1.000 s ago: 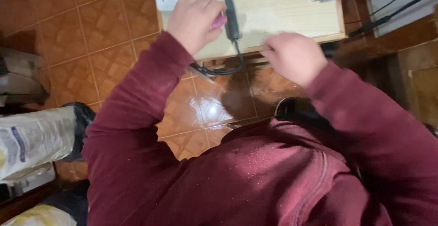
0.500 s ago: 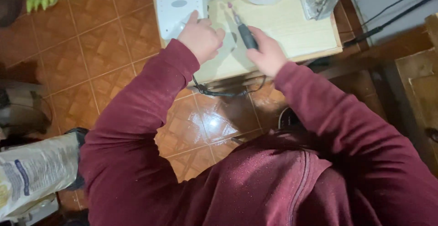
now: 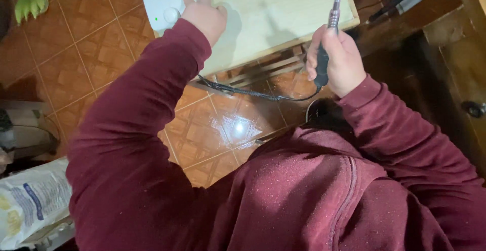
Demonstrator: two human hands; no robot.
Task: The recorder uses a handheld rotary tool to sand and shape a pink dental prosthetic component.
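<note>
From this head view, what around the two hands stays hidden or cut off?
- White control box: top cut off by the frame edge; the left hand covers its right side.
- Rotary handpiece: tip blurred at the top edge; the right hand hides its lower grip.
- Black cable: its far end disappears beneath the wooden table.

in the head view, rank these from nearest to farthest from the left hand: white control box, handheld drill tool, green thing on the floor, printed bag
1. white control box, touched by the left hand at the table's left end.
2. handheld drill tool, to the right, gripped in the right hand.
3. green thing, far left on the tiled floor.
4. printed bag, bottom left.
</note>
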